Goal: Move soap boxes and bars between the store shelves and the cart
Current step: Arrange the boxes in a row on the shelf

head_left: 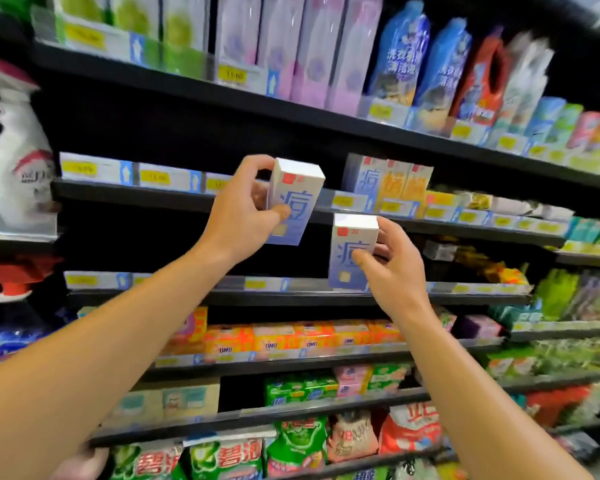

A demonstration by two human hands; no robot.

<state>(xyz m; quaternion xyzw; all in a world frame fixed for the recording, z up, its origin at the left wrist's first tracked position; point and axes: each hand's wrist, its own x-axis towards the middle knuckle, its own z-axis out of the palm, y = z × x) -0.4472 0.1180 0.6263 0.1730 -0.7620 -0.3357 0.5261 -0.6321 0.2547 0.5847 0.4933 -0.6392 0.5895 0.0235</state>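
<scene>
Left fingers (280, 212): curled, pinching one pale blue soap box.
Left hand (240, 216): holds the upper box (297, 199) upright before the shelf edge (132, 194).
Right fingers (361, 261): clamped round a second box.
Right hand (394, 268): holds the lower box (352, 249) beneath shelved matching boxes (368, 178).

We saw two white and blue soap boxes held up by the shelves. The higher box (296, 199) leaned a little. The lower box (352, 249) stood straight, just beside matching boxes on the shelf (364, 180).
</scene>
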